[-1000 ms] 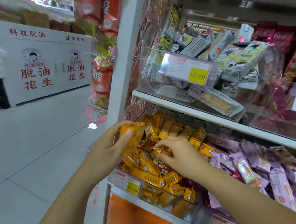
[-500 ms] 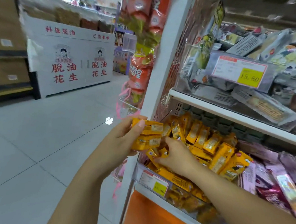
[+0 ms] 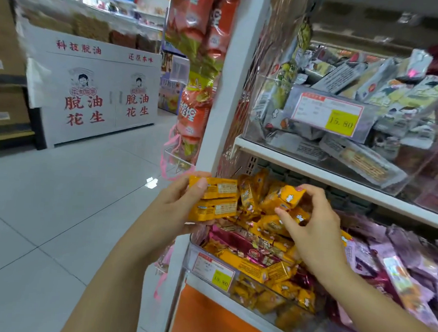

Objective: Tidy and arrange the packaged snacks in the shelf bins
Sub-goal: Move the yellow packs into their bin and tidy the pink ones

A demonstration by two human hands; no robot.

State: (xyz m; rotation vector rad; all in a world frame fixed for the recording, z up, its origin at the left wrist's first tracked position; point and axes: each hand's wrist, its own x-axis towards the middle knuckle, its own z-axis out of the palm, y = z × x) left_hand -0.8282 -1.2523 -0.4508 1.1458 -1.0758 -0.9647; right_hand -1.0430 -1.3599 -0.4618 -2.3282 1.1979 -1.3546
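Observation:
My left hand (image 3: 175, 209) grips two stacked yellow snack packs (image 3: 214, 201) just outside the left end of the lower shelf. My right hand (image 3: 311, 226) pinches another yellow snack pack (image 3: 285, 196), lifted above the pile between thumb and fingers. Below it a clear bin (image 3: 207, 272) with a price tag holds several loose yellow packs (image 3: 253, 264) and a few dark red ones. Purple snack packs (image 3: 398, 266) fill the neighbouring bin on the right.
The upper shelf (image 3: 314, 168) carries a clear bin (image 3: 266, 112) of grey and green packs with a 15.80 tag. A white upright post (image 3: 224, 90) stands left of the shelves, with orange bags (image 3: 193, 96) hanging beside it. Tiled aisle floor (image 3: 58, 208) lies to the left.
My right hand came up out of the pile holding one yellow pack. My left hand keeps its two packs, and my view has swung left.

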